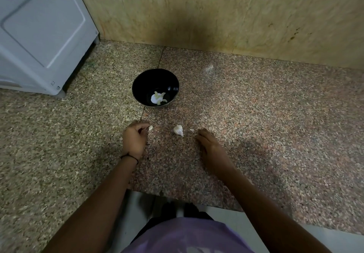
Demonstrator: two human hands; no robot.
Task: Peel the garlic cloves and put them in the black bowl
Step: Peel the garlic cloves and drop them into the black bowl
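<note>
One clove (150,128) sits pinched at the fingertips of your left hand (135,139). You would do well to bring your right hand (209,144), now flat with fingers straight on the counter (275,124), across to nick the skin at the root end and strip it. The bowl (155,87), holding peeled garlic (158,98), stands just beyond, toward the back edge; a chunk (178,130) lies between your hands. The near edge runs under your forearms, with open counter to the right.

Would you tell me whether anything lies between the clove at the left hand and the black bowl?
Nothing visible: only bare countertop separates the clove in the left hand from the black bowl; the garlic piece lies aside.
</note>
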